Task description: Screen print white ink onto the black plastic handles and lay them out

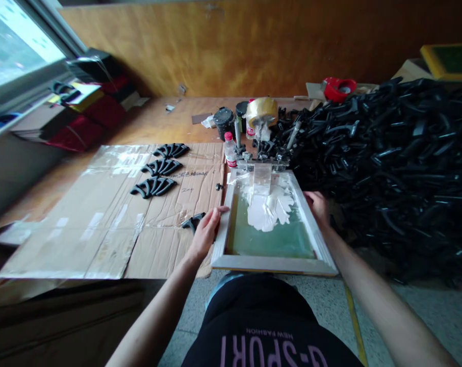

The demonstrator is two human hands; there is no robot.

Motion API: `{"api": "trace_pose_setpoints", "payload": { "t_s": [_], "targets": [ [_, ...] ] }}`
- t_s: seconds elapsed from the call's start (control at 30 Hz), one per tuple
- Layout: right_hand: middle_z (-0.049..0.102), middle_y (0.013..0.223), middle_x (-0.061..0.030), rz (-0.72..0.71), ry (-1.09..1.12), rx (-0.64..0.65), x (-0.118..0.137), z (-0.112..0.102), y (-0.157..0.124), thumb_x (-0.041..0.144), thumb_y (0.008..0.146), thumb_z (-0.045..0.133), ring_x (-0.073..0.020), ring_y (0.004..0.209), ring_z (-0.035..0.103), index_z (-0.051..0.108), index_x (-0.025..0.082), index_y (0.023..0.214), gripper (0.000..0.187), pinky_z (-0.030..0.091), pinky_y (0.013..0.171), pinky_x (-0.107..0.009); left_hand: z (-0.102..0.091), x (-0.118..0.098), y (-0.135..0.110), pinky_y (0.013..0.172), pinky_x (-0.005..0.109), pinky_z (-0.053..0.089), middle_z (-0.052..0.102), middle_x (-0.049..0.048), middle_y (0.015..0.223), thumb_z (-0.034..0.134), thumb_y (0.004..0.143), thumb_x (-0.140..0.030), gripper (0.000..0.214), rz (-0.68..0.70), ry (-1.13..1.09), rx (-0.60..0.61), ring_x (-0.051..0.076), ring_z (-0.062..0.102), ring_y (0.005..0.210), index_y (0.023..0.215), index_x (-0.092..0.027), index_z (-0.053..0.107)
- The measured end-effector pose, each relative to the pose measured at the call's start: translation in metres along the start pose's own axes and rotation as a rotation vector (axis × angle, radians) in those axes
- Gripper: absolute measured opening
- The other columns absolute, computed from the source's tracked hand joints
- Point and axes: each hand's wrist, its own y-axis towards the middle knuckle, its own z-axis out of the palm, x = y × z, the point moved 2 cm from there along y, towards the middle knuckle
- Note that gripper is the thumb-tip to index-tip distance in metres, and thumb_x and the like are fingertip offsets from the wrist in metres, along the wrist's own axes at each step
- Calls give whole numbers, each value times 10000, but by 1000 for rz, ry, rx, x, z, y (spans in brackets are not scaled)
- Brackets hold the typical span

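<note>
A person's two bare hands are apart, one on each side of a pale rectangular frame (273,263) with a green screen (271,244) inside it. The left hand (207,230) is at the frame's left edge, fingers bent, one finger reaching to the rim; a black curved piece (193,221) lies just beside it, and whether the fingers grip either cannot be told. The right hand (318,206) is at the opposite edge, its fingertips partly hidden, so its grip cannot be told either. Between the hands, white paste (263,213) spreads over the screen, with a clear block (262,176) just beyond it. Left of the left hand is flattened cardboard (89,204); beyond that hand, three groups of black pieces (151,186) rest on it. A bottle (230,151) with a red cap stands beyond the frame, and a large heap of black parts (387,153) rises to the right of the right hand.
</note>
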Motion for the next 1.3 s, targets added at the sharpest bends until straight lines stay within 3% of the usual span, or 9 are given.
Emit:
{"api": "trace_pose_setpoints", "payload": {
  "t_s": [0.13, 0.23, 0.33, 0.6, 0.83, 0.97, 1.03, 1.17, 1.3],
  "targets": [
    [496, 1350, -180, -134, -71, -61, 48, -5, 48, 349, 875, 616, -317, 1190, 492, 525, 148, 1350, 523, 438, 986, -474, 4, 67, 5, 536, 209, 380, 629, 1, 806, 569, 847, -544, 697, -128, 99, 19, 117, 530, 619, 1451, -227, 427],
    [599, 1206, -154, -301, -156, 172, 100, 15, 64, 289, 822, 702, -307, 1122, 521, 600, 150, 1199, 414, 451, 925, -436, 6, 90, 17, 555, 208, 378, 630, 5, 816, 551, 861, -504, 687, -133, 204, 19, 117, 532, 638, 1469, -220, 405],
    [661, 908, -98, -394, -219, 398, 121, 28, 46, 179, 881, 594, -245, 927, 568, 641, 152, 942, 82, 453, 778, -344, 5, 94, 22, 562, 216, 387, 656, 19, 841, 541, 866, -506, 648, -156, 252, 34, 129, 554, 659, 1439, -218, 447],
    [624, 781, -61, -959, -106, 538, 106, -1, -21, 126, 881, 528, -192, 799, 533, 609, 165, 796, 123, 356, 624, -299, 5, 96, 20, 635, 240, 443, 679, 37, 870, 540, 864, -544, 631, -136, 219, 34, 158, 611, 744, 1382, -185, 503],
    [638, 850, -75, -854, -149, 237, 110, 14, -33, 111, 934, 476, -202, 850, 535, 637, 154, 885, 174, 380, 663, -311, 7, 89, 16, 539, 216, 409, 682, 28, 823, 567, 833, -569, 670, -174, 121, 41, 136, 589, 639, 1371, -175, 498],
    [628, 812, -54, -869, -41, 324, 111, 12, -41, 142, 908, 549, -192, 823, 544, 643, 164, 866, 106, 393, 653, -295, 7, 84, 15, 536, 213, 416, 691, 33, 831, 583, 819, -566, 667, -180, 110, 38, 142, 601, 652, 1360, -183, 508],
    [644, 841, -47, -757, -25, 358, 116, 7, -18, 194, 892, 614, -196, 849, 559, 657, 181, 989, 107, 410, 679, -289, 6, 78, 14, 541, 217, 425, 689, 30, 825, 598, 811, -566, 706, -179, 104, 34, 146, 607, 655, 1397, -193, 472],
    [669, 996, -74, -446, -150, 282, 123, -8, 59, 351, 871, 674, -238, 936, 583, 500, 253, 1394, 559, 450, 756, -322, 2, 43, 4, 536, 219, 421, 672, 3, 798, 608, 811, -592, 790, -145, 60, 30, 144, 594, 637, 1480, -250, 362],
    [671, 1085, -102, -179, -151, 96, 82, -41, 110, 414, 924, 566, -254, 962, 611, 528, 237, 1389, 499, 467, 784, -337, 0, -9, -1, 508, 223, 410, 644, 8, 751, 413, 878, -692, 623, -44, 0, -52, 122, 543, 579, 1232, -215, 600]
  ]
}}
